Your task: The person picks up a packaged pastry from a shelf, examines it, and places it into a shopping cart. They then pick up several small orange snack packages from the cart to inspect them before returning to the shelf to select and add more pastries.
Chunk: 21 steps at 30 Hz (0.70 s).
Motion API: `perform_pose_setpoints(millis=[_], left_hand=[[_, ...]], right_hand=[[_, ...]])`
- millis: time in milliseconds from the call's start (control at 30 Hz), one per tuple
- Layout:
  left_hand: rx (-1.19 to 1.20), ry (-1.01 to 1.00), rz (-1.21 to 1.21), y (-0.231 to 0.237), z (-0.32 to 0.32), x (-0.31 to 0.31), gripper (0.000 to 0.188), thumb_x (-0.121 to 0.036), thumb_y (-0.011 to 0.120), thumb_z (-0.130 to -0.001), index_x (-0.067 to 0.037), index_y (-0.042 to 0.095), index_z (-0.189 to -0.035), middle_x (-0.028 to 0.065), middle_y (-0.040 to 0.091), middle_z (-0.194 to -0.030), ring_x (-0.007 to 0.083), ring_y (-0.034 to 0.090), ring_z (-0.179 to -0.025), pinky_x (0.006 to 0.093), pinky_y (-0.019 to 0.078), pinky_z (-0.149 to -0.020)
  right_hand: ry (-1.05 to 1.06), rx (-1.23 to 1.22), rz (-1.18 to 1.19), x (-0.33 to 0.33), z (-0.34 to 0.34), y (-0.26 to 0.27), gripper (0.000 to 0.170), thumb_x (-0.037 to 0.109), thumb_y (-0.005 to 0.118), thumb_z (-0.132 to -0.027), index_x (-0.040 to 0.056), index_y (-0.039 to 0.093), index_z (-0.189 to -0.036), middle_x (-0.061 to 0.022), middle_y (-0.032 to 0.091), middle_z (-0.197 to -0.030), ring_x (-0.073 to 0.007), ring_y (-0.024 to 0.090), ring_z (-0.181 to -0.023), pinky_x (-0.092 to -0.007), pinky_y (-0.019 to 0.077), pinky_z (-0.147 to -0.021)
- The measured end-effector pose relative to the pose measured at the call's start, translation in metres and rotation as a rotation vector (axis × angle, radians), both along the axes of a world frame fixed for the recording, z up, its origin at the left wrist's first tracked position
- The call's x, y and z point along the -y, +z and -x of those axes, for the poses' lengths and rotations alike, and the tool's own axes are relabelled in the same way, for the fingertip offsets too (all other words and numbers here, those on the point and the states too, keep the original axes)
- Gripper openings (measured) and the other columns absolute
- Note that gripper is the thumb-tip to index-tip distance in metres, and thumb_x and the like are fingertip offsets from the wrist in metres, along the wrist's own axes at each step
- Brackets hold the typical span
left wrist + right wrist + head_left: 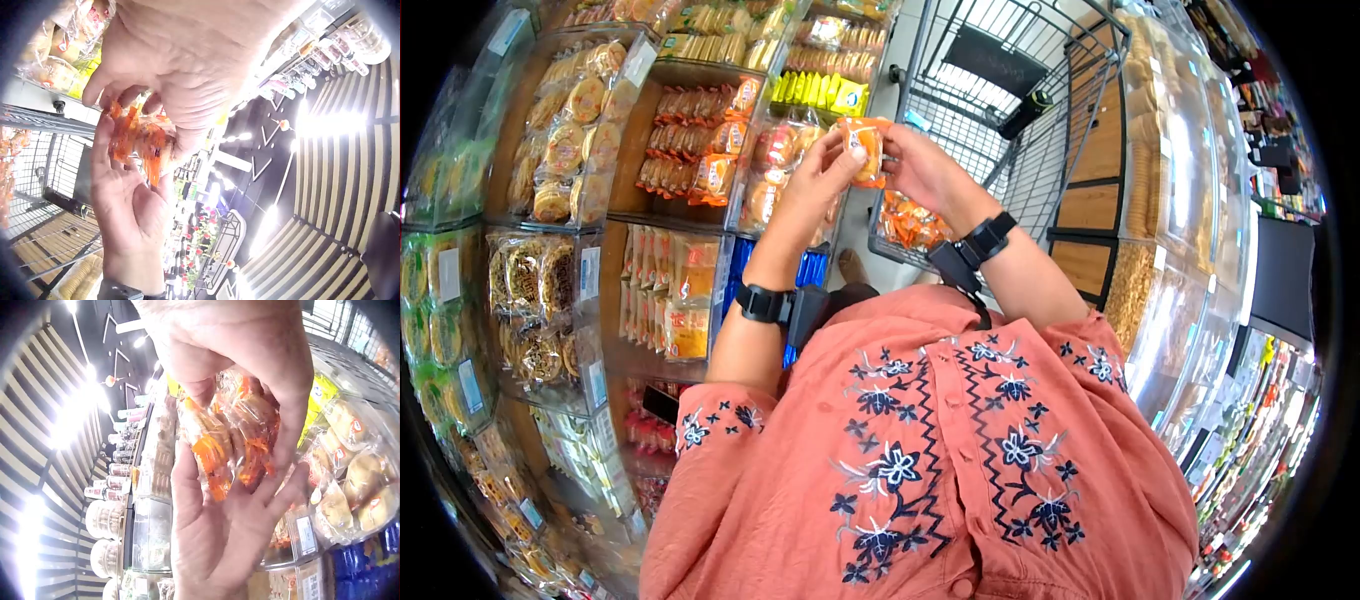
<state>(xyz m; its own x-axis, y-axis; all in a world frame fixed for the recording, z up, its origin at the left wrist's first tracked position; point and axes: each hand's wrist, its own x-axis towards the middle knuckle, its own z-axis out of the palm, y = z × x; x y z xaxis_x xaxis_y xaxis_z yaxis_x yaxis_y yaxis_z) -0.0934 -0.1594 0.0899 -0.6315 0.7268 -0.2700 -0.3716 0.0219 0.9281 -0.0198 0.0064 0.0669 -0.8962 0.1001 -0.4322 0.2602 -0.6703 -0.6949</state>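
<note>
Bare left hand (pixel 818 183) and bare right hand (pixel 922 168) at twelve o'clock, both grasping, fingers curled round glossy orange-and-clear plastic packets (pixel 865 152); seemingly more than one, exact count unclear

Black wire shopping cart (pixel 990 133) at one o'clock, loose orange-wrapped packets (pixel 911 222) inside; clear-wrapped pale buns (pixel 768 187) at eleven

Risks, my judgement: slick film against film could let one slide out if either hand eases; a hard squeeze could crush the contents or split a seam; a drop near the cart's edge could reach the floor
</note>
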Motion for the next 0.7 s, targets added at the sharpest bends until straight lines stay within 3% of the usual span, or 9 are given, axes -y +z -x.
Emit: perform_pose_setpoints(millis=[100,133,233,333,433,467,633,700], left_hand=[[-0.169,-0.099,0.022,-0.008,0.008,-0.008,0.071,-0.040,0.062,-0.097,0.003,0.039,-0.148,0.0183,0.055,-0.137,0.0244,0.053,-0.127,0.0341,0.0409,-0.107],[-0.350,-0.087,0.073,-0.038,0.015,-0.018,0.073,-0.043,0.060,-0.097,0.005,0.038,-0.147,0.0209,0.055,-0.138,0.0269,0.051,-0.130,0.0343,0.0395,-0.108],[-0.819,-0.056,0.151,-0.001,0.006,-0.039,0.072,-0.043,0.058,-0.095,0.008,0.041,-0.142,0.0302,0.054,-0.133,0.0402,0.053,-0.124,0.0425,0.0410,-0.106],[-0.996,0.016,0.183,-0.008,0.000,-0.068,0.074,-0.043,0.058,-0.094,0.011,0.039,-0.141,0.0319,0.052,-0.131,0.0450,0.052,-0.120,0.0478,0.0419,-0.103],[-1.309,0.129,0.232,-0.013,-0.017,-0.081,0.080,-0.046,0.056,-0.095,0.010,0.029,-0.147,0.0334,0.048,-0.134,0.0480,0.049,-0.123,0.0489,0.0411,-0.105],[-1.307,0.147,0.215,-0.019,-0.020,-0.083,0.084,-0.047,0.063,-0.090,0.011,0.034,-0.143,0.0343,0.049,-0.130,0.0479,0.050,-0.119,0.0515,0.0421,-0.099],[-1.127,-0.079,0.274,-0.006,-0.015,-0.062,0.082,-0.039,0.069,-0.086,0.010,0.035,-0.143,0.0319,0.050,-0.127,0.0470,0.050,-0.118,0.0504,0.0410,-0.102],[-1.022,-0.139,0.211,0.005,-0.005,-0.046,0.085,-0.037,0.074,-0.083,0.004,0.036,-0.147,0.0299,0.049,-0.129,0.0442,0.049,-0.121,0.0465,0.0422,-0.104]], right_hand=[[-0.012,0.001,0.033,-0.008,0.008,-0.007,0.037,0.036,0.042,-0.106,0.0118,0.061,-0.126,-0.0064,0.064,-0.119,-0.0200,0.062,-0.108,-0.0429,0.0550,-0.093],[-0.018,-0.072,0.051,-0.015,0.012,-0.014,0.041,0.039,0.037,-0.107,0.0102,0.061,-0.124,-0.0077,0.066,-0.118,-0.0201,0.063,-0.109,-0.0441,0.0558,-0.092],[-0.112,0.047,0.028,-0.026,0.015,0.020,0.054,0.050,0.031,-0.107,0.0058,0.059,-0.121,-0.0096,0.066,-0.120,-0.0221,0.065,-0.108,-0.0435,0.0536,-0.096],[-0.171,-0.180,0.124,-0.036,0.017,0.027,0.068,0.056,0.026,-0.106,-0.0001,0.055,-0.130,-0.0144,0.063,-0.126,-0.0266,0.063,-0.114,-0.0402,0.0508,-0.101],[-0.247,-0.159,0.128,-0.042,0.003,0.030,0.072,0.058,0.026,-0.105,-0.0015,0.053,-0.135,-0.0150,0.062,-0.128,-0.0276,0.062,-0.118,-0.0410,0.0495,-0.103],[-0.266,-0.134,0.088,-0.039,0.000,0.035,0.075,0.061,0.026,-0.104,-0.0009,0.053,-0.136,-0.0148,0.062,-0.130,-0.0280,0.061,-0.118,-0.0422,0.0482,-0.105],[-0.300,-0.066,0.295,-0.025,-0.005,0.015,0.080,0.068,0.028,-0.100,0.0014,0.053,-0.136,-0.0161,0.063,-0.128,-0.0289,0.062,-0.118,-0.0436,0.0479,-0.105],[-0.260,-0.137,0.420,-0.019,-0.005,0.008,0.080,0.070,0.029,-0.099,0.0023,0.055,-0.133,-0.0160,0.064,-0.126,-0.0294,0.063,-0.116,-0.0437,0.0491,-0.104]])
